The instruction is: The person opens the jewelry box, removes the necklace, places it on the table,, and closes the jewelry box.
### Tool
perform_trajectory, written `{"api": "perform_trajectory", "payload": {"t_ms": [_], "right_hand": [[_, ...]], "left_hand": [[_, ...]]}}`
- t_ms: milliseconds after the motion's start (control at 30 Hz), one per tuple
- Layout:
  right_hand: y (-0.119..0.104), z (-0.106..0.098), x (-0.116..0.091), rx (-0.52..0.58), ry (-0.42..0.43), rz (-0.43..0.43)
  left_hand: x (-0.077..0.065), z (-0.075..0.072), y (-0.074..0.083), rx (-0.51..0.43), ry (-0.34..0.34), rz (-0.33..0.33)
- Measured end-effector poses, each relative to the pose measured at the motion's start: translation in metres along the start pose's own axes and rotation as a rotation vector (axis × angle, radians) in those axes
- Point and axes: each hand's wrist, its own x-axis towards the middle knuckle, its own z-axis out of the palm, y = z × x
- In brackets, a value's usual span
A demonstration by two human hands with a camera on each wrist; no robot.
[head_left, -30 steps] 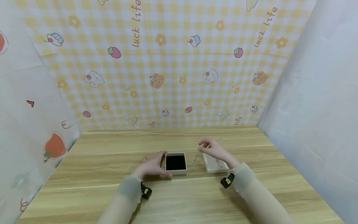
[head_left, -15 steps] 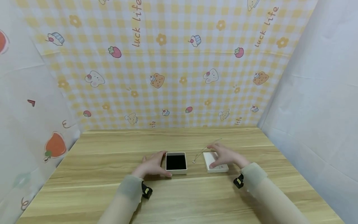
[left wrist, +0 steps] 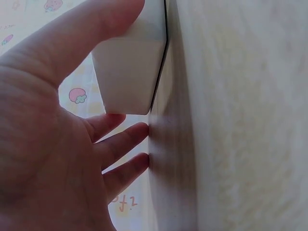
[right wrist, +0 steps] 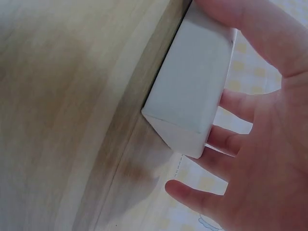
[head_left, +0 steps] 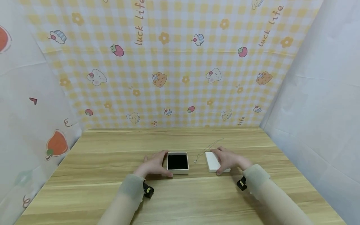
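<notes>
In the head view, a white square box base [head_left: 180, 172] with a black lining sits mid-table. My left hand [head_left: 153, 165] holds it from its left side, thumb at the front corner and fingers at the back. The left wrist view shows the left thumb [left wrist: 103, 21] against the white box wall [left wrist: 127, 72]. Farther right lies a white box lid [head_left: 212, 162], flat on the table. My right hand [head_left: 229, 160] grips it across the front and back edges, covering its right part. A thin necklace [head_left: 209, 147] with a small pendant lies between the box and lid, stretching back.
The wooden table [head_left: 180, 200] meets a yellow checked cloth [head_left: 180, 62] at the back. White cloth walls stand at the left [head_left: 22, 125] and right [head_left: 315, 125]. Black wrist cameras are strapped to both wrists.
My right hand has come down from above the necklace and lid and moved right, and now grips the lid by its edges. The left hand stays at the box base.
</notes>
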Motion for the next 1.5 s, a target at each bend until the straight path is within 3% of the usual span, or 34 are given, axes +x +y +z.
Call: {"api": "perform_trajectory", "payload": {"t_ms": [867,1500], "right_hand": [[-0.003,0.001,0.007,0.017,0.011,0.007],[-0.041,-0.005,0.029,0.063,0.034,-0.069]], "left_hand": [[0.004,0.004,-0.003,-0.008,0.005,-0.008],[0.003,0.003,-0.002,-0.003,0.005,-0.003]]}}
